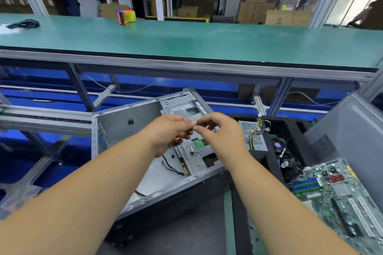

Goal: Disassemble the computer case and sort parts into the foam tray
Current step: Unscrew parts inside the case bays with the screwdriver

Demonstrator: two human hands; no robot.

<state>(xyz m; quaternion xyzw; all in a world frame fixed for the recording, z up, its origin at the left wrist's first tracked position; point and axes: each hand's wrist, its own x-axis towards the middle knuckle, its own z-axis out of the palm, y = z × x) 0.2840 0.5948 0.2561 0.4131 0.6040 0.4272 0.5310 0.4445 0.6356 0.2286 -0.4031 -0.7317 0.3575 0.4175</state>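
The open grey computer case (128, 128) lies on its side in front of me, its metal drive cage (182, 107) and a few loose wires inside. Both hands hover above it, fingertips meeting. My left hand (167, 132) and my right hand (219, 130) pinch something very small between them; it is too small to make out. To the right stands the black foam tray (271, 163), which holds a power supply (251, 136) with yellow wires and a fan (290, 163). A green motherboard (339, 190) rests at the tray's near right.
A grey side panel (352, 128) leans at the far right. Behind the case runs a long green bench (186, 41) with an orange tape dispenser (125, 16) and a black cable bundle (24, 24). Cardboard boxes (269, 10) are stacked beyond.
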